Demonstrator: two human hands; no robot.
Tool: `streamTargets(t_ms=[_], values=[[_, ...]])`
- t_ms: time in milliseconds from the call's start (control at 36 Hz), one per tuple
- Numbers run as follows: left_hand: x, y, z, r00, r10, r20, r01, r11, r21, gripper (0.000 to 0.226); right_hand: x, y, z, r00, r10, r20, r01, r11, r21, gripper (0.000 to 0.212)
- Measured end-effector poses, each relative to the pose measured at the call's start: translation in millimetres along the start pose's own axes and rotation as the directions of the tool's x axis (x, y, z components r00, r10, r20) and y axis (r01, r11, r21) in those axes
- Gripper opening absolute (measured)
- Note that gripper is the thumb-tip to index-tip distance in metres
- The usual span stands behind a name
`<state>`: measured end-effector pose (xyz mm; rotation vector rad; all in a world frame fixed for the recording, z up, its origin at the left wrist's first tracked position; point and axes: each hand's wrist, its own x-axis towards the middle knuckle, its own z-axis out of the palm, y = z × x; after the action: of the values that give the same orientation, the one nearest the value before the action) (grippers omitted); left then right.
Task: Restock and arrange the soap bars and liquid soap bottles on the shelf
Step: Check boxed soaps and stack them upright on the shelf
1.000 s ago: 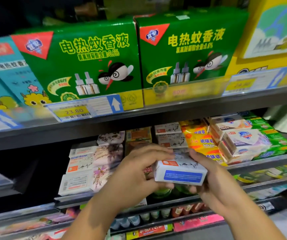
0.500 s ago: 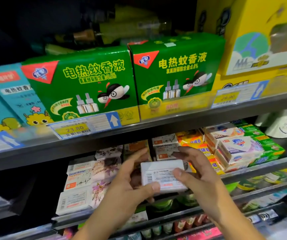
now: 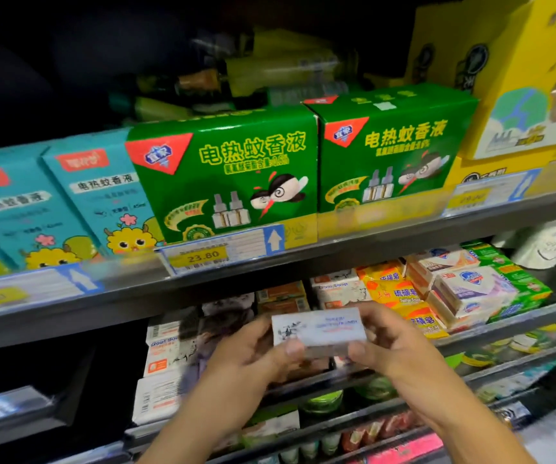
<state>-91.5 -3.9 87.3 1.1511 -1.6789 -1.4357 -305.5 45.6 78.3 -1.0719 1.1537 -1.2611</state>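
Left hand (image 3: 246, 358) and right hand (image 3: 392, 346) pinched one white soap box (image 3: 320, 326) between them. Two green mosquito-repellent boxes (image 3: 229, 175) (image 3: 384, 152) stood above.

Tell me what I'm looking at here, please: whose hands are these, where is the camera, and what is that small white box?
There is no machine here: a person is stocking a shop shelf with bare hands. The camera sits on the person's head and looks forward and down, so the arms reach in from below. The left hand and the right hand hold one white soap box between them. Each has a grip on one end, with the thumb on the near side. The box is in front of the soap shelf. On that shelf lie stacked white soap boxes at the left and yellow soap bars further right. The shelf above carries green boxes, teal boxes and a price tag reading 23.80.
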Motion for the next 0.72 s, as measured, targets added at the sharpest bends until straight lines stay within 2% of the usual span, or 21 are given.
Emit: streamTargets(t_ms=[56,139,194,250,306,361,472,611,722], values=[[-0.1,-2.5,-4.1,0.998,-0.061,-0.018,0.06,0.998,-0.026,0.042,0.5,-0.5,14.0,0.999,-0.017,-0.037,0.016,0.999,-0.033,0.062],[-2.7,-6.5,-4.0,0.989,-0.146,-0.01,0.142,0.972,-0.188,0.046,-1.9,-2.0,28.2,0.998,-0.041,-0.056,0.041,0.999,-0.009,0.057],[-7.1,-10.2,-6.7,0.977,-0.203,-0.058,0.178,0.941,-0.289,0.046,-2.3,-2.9,38.2,0.996,-0.046,-0.07,0.044,0.999,-0.03,0.051],[-11.8,-15.0,-9.6,0.963,-0.245,-0.11,0.199,0.927,-0.319,0.053,-3.7,-3.5,47.2,0.993,-0.044,-0.107,0.038,0.998,-0.051,0.045],[-17.0,-17.6,-14.9,0.957,-0.255,-0.142,0.204,0.933,-0.298,0.054,-3.9,-3.7,56.5,0.989,-0.069,-0.129,0.048,0.986,-0.159,0.037],[-21.8,-16.4,-20.3,0.957,-0.246,-0.152,0.191,0.932,-0.308,0.043,-5.8,-5.7,67.7,0.981,-0.096,-0.167,0.059,0.975,-0.213,0.029],[-34.6,-8.4,-33.2,0.971,-0.158,-0.178,0.093,0.94,-0.33,0.038,-13.3,-6.3,88.0,0.984,-0.029,-0.173,0.004,0.99,-0.143,0.025],[-54.7,-16.3,-53.0,0.999,-0.04,-0.012,0.033,0.935,-0.352,0.051,-26.9,-5.6,104.2,0.978,0.044,-0.206,-0.054,0.998,-0.044,0.019],[-69.4,-30.4,-66.4,0.987,0.021,0.162,0.04,0.931,-0.363,0.069,-42.6,-10.2,114.2,0.977,0.108,-0.183,-0.094,0.992,0.082,0.028]])
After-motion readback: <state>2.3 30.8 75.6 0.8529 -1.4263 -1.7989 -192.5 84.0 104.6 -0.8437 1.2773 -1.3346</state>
